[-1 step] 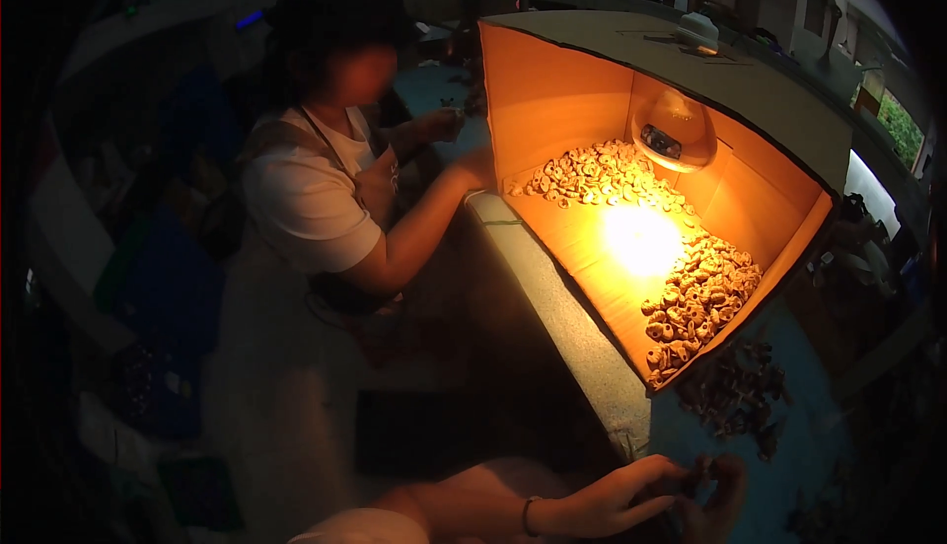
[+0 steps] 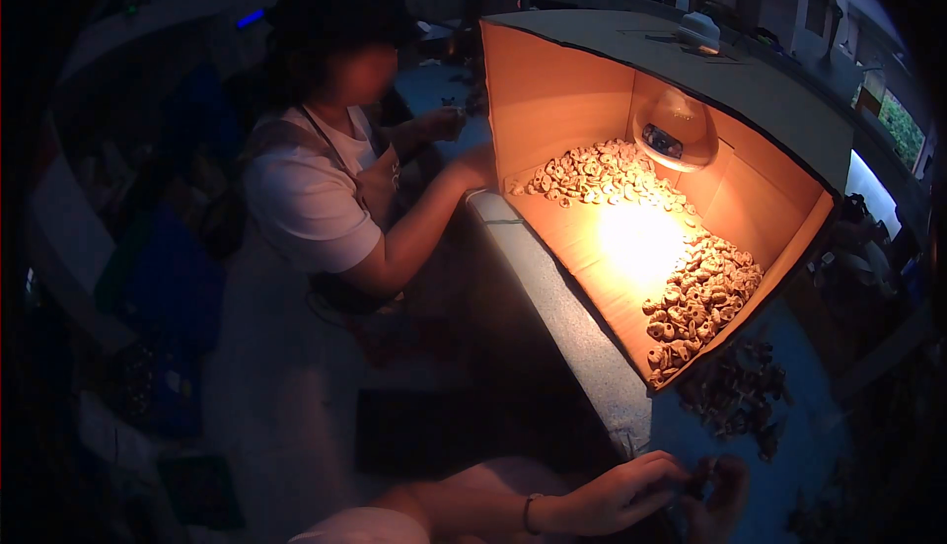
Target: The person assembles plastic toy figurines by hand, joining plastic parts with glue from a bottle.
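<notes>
My left hand (image 2: 621,493), with a thin dark band on its wrist, reaches in at the lower right with fingers bent together. Facing it closely is my right hand (image 2: 722,503), closed and in shadow. Between the fingertips is a small dark piece (image 2: 703,474), too dim to name. Just beyond lies a heap of small dark pieces (image 2: 740,391) on a blue surface (image 2: 814,435). An open cardboard box (image 2: 562,71) stands further off, holding many small, ring-like tan pieces (image 2: 705,292) lit by a lamp (image 2: 676,130).
A speckled pale table edge (image 2: 552,312) runs along the box's near side. To the left stands a co-worker (image 2: 316,189) in a white shirt and dark hat, with one arm against the box. Blue containers (image 2: 168,288) are at the far left. A clear bottle-like thing (image 2: 698,31) sits on the box.
The picture's colour has turned cooler and bluer. My hands have hardly moved.
</notes>
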Demonstrator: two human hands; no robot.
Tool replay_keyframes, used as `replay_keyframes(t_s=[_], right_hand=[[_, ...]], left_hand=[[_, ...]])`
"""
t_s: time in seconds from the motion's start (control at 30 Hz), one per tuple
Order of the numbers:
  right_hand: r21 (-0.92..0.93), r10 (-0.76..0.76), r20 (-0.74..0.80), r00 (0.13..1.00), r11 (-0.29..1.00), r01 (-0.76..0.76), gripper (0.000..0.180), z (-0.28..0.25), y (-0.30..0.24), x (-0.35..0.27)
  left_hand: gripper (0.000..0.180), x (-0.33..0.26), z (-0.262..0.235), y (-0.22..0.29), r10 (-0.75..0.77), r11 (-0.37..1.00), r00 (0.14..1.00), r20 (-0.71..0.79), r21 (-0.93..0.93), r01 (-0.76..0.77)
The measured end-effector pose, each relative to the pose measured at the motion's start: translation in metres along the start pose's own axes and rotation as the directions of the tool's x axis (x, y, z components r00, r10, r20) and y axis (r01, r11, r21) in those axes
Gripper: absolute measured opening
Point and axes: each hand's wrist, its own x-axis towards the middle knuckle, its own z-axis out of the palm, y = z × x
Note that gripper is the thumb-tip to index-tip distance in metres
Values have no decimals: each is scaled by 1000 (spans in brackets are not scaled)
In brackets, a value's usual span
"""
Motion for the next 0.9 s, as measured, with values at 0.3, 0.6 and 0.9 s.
replay_keyframes(t_s=[0.3, 0.6, 0.9], right_hand=[[256, -17, 63, 998, 967, 0, 62, 4, 2, -4], [324, 59, -72, 996, 946, -33, 57, 10, 2, -13], [493, 127, -115, 985, 868, -55, 74, 32, -1, 2]], left_hand=[[35, 16, 0, 12, 103, 969, 990, 95, 216, -122], [58, 9, 23, 14, 134, 953, 991, -12, 276, -126], [66, 27, 12, 11, 90, 919, 994, -68, 391, -56]])
